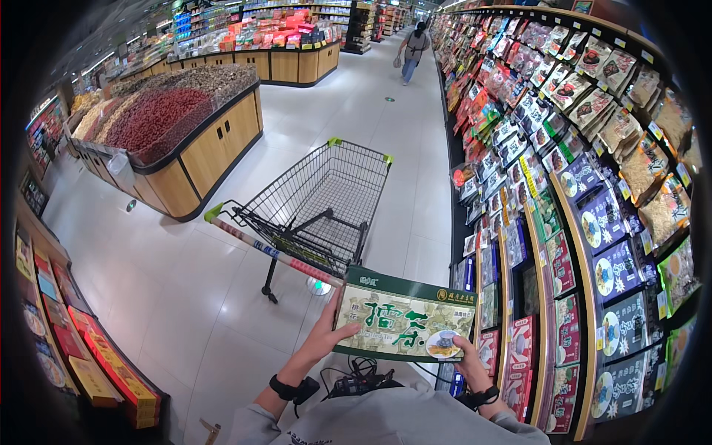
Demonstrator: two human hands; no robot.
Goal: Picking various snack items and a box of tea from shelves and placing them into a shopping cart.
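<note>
Both my hands hold a green and cream cardboard box of pestled tea [409,314] in front of my body. Its printed front, with a picture of a cup, faces up toward me. My left hand [332,325] grips the left end, thumb on the front face. At the lower right corner, my right hand [466,353] has its thumb over the printed face; the fingers of both hands are mostly hidden behind the box. Just beyond the box stands a wire shopping cart [328,206], its basket holding no goods that I can see. The box overlaps the right end of the cart handle [267,250].
Shelves on the right carry boxed goods [603,222] and hanging food packets [573,92]. A wooden bulk bin [206,161] with dried red goods stands left. Stacked boxes [105,356] line the lower left. Farther up the tiled aisle [361,111] is a person [414,53].
</note>
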